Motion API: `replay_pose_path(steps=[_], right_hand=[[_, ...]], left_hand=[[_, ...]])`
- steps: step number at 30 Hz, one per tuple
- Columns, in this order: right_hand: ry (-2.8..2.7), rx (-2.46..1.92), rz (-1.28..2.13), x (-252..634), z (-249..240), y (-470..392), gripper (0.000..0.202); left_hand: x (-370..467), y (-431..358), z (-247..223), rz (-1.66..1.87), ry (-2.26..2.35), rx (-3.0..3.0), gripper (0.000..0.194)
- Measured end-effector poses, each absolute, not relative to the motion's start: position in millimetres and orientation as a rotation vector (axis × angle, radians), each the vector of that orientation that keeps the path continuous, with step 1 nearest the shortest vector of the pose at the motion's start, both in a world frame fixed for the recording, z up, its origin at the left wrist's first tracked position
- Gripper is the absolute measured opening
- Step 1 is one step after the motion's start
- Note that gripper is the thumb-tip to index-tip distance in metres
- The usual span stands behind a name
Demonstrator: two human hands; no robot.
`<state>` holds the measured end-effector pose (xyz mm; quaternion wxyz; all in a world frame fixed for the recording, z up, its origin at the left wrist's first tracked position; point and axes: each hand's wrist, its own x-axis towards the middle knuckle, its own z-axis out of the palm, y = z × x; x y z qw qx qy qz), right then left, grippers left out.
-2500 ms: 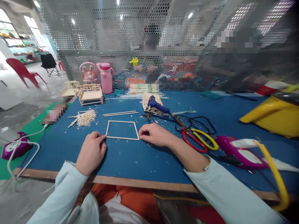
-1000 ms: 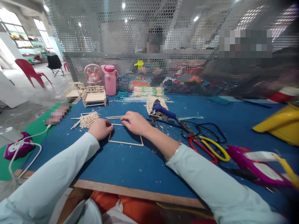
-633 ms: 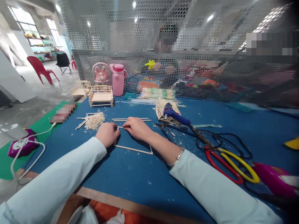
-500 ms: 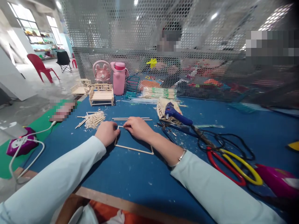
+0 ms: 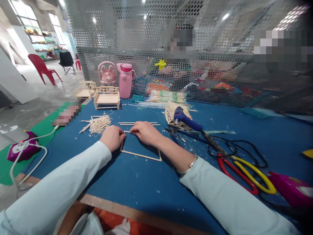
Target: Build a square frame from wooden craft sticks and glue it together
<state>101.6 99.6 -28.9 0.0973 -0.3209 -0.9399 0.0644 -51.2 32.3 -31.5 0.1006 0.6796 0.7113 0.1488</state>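
A rectangular frame of thin wooden sticks (image 5: 141, 155) lies flat on the blue table top (image 5: 137, 182). My left hand (image 5: 112, 138) pinches the frame at its far left corner. Fingers of my right hand (image 5: 146, 133) are closed on the far stick, just right of that corner, and the hand hides part of the far side. Just beyond my hands lie loose sticks (image 5: 139, 124). A pile of short sticks (image 5: 100, 124) is to the left of them.
Small wooden stick chairs (image 5: 107, 98) and a pink flask (image 5: 125, 81) stand at the back. On the right are a blue glue gun (image 5: 187, 120) on a stick piece, pliers, scissors (image 5: 254, 174) and black cable. Behind the mesh screen (image 5: 137, 39) is a person.
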Motion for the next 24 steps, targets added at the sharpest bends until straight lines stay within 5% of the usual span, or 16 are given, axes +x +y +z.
replay_pose_path(steps=[24], right_hand=[[-2.798,-1.003,0.255,98.3,-26.1,95.0,0.022]], left_hand=[[-53.9,34.8,-31.1,0.581,2.085,1.912,0.016]])
